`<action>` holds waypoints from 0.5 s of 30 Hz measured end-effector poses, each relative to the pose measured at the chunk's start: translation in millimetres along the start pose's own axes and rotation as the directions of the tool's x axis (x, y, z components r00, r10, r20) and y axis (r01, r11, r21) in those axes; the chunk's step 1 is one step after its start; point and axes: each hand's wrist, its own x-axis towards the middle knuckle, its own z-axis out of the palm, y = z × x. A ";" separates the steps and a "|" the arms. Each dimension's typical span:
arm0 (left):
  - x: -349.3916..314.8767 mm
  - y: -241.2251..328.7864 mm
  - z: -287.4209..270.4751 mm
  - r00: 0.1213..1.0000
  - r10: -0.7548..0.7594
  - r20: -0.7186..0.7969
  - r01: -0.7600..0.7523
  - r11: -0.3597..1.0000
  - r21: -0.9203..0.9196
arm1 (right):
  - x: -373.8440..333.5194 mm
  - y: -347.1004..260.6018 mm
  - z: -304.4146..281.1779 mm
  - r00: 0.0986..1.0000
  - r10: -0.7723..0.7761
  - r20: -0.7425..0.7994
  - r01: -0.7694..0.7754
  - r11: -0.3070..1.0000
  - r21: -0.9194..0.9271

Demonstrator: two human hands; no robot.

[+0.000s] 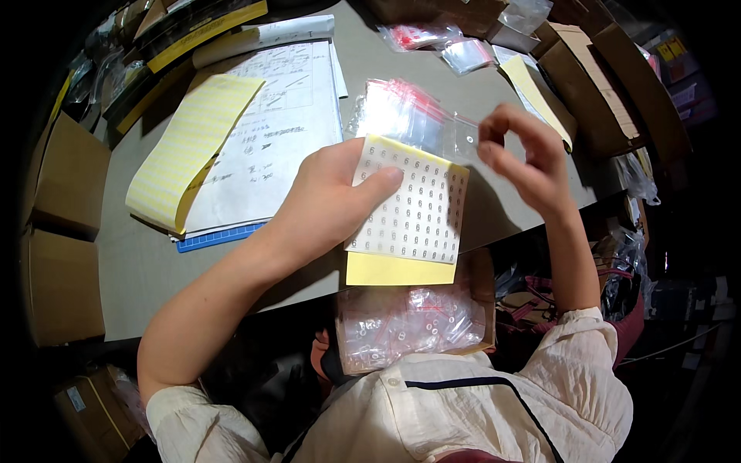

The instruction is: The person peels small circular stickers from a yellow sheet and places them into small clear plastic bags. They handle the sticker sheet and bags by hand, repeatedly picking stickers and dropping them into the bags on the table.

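A white sheet of round stickers (413, 208) with yellow backing hangs in front of me over the table's near edge. My left hand (332, 185) grips it by its left side, the thumb lying flat across the stickers. To the right of the sheet, my right hand (529, 150) is raised, thumb and forefinger curled towards each other in a pinch. Whether something tiny sits between those fingertips I cannot make out. Just left of them lies a clear zip bag (461, 131) bearing a small round sticker, beside a stack of clear zip bags (401, 112) with red seal strips.
Below the table edge stands a cardboard box (488, 309) filled with clear bags (413, 328) carrying stickers. Papers (270, 131) and a yellow-lined sticker strip (189, 147) cover the left of the table. More zip bags (467, 55) and open cartons (587, 77) sit at the back right.
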 end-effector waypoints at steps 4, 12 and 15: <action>-4.8 -3.8 3.3 0.999 0.028 -0.031 -0.021 0.978 0.208 | 28.8 30.2 3.1 0.932 0.338 0.132 -0.324 0.939 -0.117; -7.8 -3.3 6.2 0.990 0.124 -0.072 -0.110 0.979 0.174 | 35.6 48.3 1.7 0.909 0.409 0.086 -0.302 0.784 -0.542; -8.7 2.2 6.2 0.987 0.123 -0.099 -0.116 0.991 0.073 | 30.2 47.7 -27.7 0.844 0.533 0.058 -0.400 0.698 -0.594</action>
